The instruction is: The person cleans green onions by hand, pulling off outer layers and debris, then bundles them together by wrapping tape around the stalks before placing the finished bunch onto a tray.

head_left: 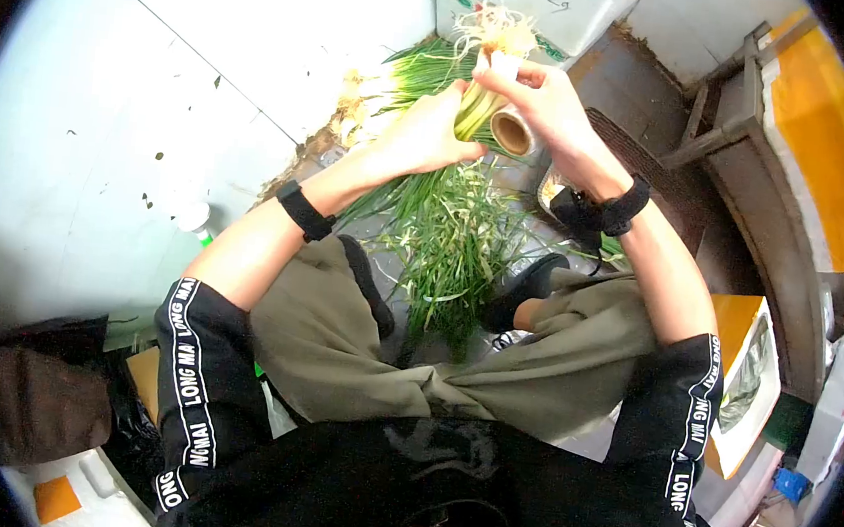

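My left hand (433,132) is wrapped round the stalks of a bunch of green onions (472,112). The bunch is held root end up, its pale stringy roots (500,32) at the top and its long green leaves (454,236) hanging between my feet. On the right of the stalks, my right hand (554,104) is closed on a white roll (512,133) with a brown cardboard core, close against the bunch. Part of the roll is hidden by my fingers. More green onions (423,75) lie on the floor behind my left hand, roots to the left.
A white foam box (535,7) stands at the back. To the right are a basket (549,189) and a wooden frame (746,121). A pale panel (126,87) fills the left, with a white bottle (193,216) beside it. An open foam box (742,387) is at lower right.
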The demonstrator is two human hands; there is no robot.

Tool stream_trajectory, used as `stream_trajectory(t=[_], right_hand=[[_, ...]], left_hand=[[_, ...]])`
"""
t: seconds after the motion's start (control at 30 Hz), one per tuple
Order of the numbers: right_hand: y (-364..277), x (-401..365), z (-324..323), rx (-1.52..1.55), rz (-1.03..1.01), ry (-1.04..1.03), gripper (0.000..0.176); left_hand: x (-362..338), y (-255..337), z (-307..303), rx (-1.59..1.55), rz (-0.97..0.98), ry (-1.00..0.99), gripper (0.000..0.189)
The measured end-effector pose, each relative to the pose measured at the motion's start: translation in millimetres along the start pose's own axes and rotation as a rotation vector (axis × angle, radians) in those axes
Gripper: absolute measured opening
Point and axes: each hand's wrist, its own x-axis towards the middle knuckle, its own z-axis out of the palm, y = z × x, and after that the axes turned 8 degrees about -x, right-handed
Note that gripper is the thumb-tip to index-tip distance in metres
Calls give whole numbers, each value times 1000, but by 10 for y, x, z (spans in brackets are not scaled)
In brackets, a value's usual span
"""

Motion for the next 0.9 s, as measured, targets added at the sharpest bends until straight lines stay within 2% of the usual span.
stream_trajectory(t=[0.03, 0.07, 0.17, 0.3, 0.33, 0.37, 0.43, 0.47, 0.5, 0.57, 0.6, 0.73, 0.8, 0.83, 0.9], right_hand=[[-20, 2, -65, 52, 32, -6, 38], [21, 46, -153, 97, 40, -4, 36], [21, 18, -383, 240, 69, -44, 30], [90, 25, -440, 276, 151, -9, 28], [105, 36, -472, 331, 139, 27, 28], [99, 49, -498, 384, 123, 60, 28], [93, 59, -536, 419, 132, 59, 28], [138, 82, -553, 426, 164, 54, 28], [172, 99, -561, 436, 198, 53, 28], [212, 106, -577, 471, 196, 66, 28], [233, 110, -581, 492, 195, 69, 27], [296, 119, -587, 604, 166, 65, 27], [376, 176, -603, 609, 174, 70, 27], [345, 174, -596, 607, 186, 70, 27], [300, 132, -567, 586, 174, 88, 29]], left_hand=[[-5, -21, -19, -5, 65, 41, 76], [22, -50, -88, -149, -14, -115, 71], [-9, -191, -83, -201, 75, -83, 63], [-35, -201, -80, -303, 86, -92, 59], [-13, -147, -179, -254, -63, -234, 61], [-14, -229, -170, -255, -68, -225, 61], [-32, -304, -145, -554, -28, -298, 42], [-39, -268, -163, -413, 17, -287, 27], [-44, -236, -175, -406, 17, -294, 27], [-54, -163, -181, -514, -172, -323, 23], [-38, -228, -139, -481, -104, -286, 24], [-50, -153, -144, -403, -167, -219, 19], [-48, -237, -128, -215, 118, -129, 22], [-47, -218, -147, -214, 124, -135, 22], [-61, -181, -174, -340, -115, -189, 23]])
